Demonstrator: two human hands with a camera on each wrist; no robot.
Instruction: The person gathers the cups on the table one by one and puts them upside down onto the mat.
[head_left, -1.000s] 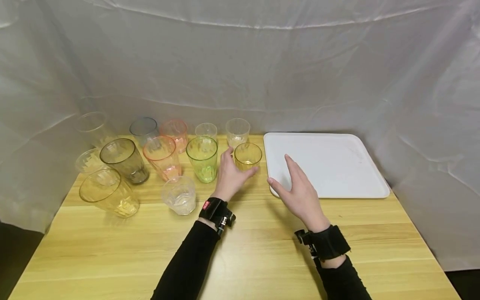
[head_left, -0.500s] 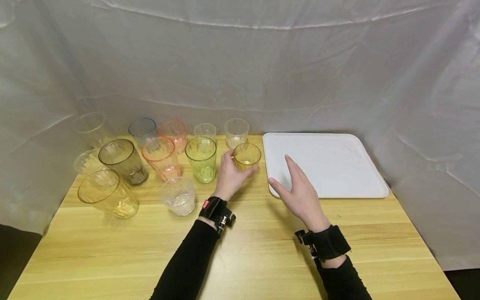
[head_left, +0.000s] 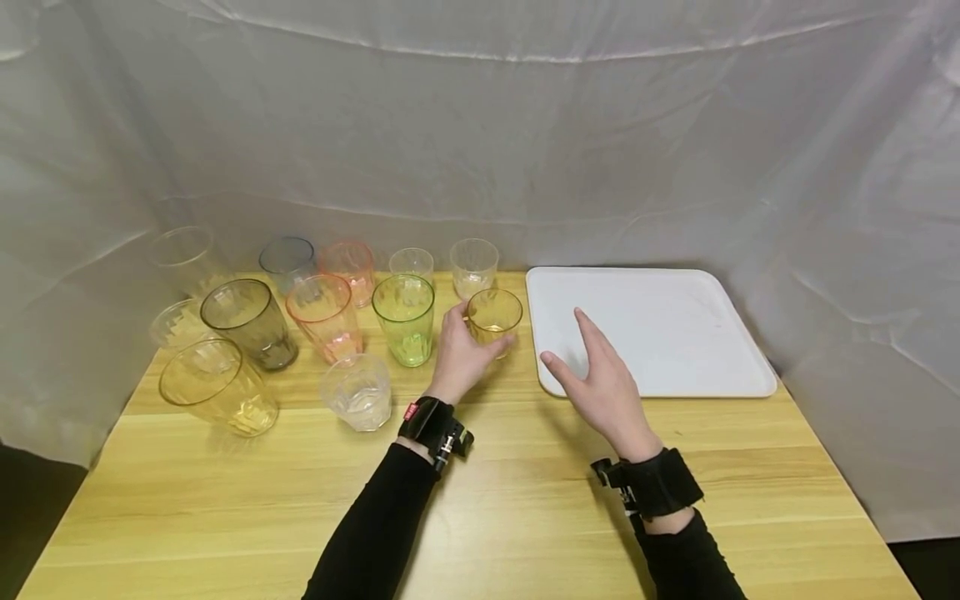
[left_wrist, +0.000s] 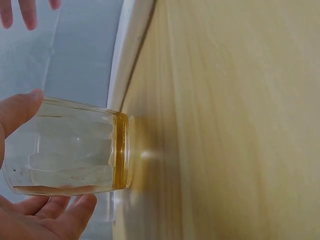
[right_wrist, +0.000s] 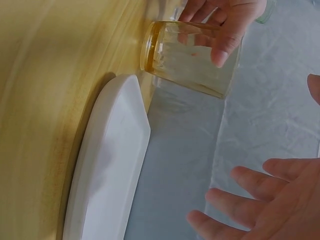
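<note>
Amber tumbler (head_left: 494,320): upright on the wooden table (head_left: 480,492); just beside the white tray (head_left: 660,333), at its 9 o'clock
Left hand (head_left: 461,354): fingers and thumb curled round the tumbler, gripping it
Right hand (head_left: 603,383): fingers spread, holding nothing; over the tray's near-left corner
Change: the left-hand fingers have closed further round the tumbler; right hand unmoved

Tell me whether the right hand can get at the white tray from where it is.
Probably yes. The right hand hovers open over the near left corner of the white tray, and nothing stands between them; the small amber glass held by the left hand sits off to the side.
</note>
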